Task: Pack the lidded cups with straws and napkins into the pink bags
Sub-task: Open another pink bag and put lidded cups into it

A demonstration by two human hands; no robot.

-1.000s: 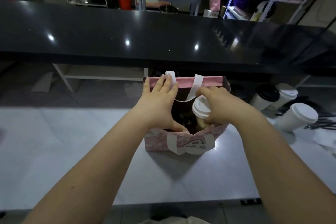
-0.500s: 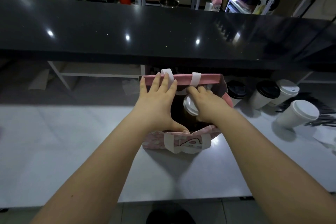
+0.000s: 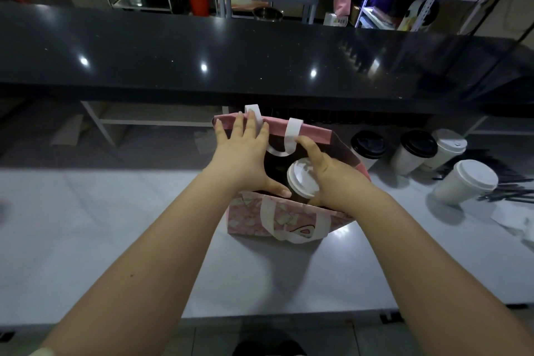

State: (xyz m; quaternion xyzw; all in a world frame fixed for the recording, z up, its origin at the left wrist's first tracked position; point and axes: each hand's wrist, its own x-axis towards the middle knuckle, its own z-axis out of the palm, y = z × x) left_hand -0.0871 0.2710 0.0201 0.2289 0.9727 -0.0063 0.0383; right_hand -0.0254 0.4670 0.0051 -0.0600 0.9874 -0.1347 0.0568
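Found pink bag [image 3: 289, 221] standing open on pale tabletop [image 3: 115, 225]. Observed left hand [image 3: 245, 159] spread across bag mouth, fingers straight on far rim, thumb at near rim; grip apart, pinching nothing. Observed right hand [image 3: 335, 178] reaching into bag, grip clamped on side of white-lidded cup [image 3: 302, 179], cup partway inside bag. Recorded right of bag: 2 black-lidded cups [image 3: 368, 147], 2 spare white-lidded cups [image 3: 468, 182], dark straws [image 3: 511, 195] just beside them.
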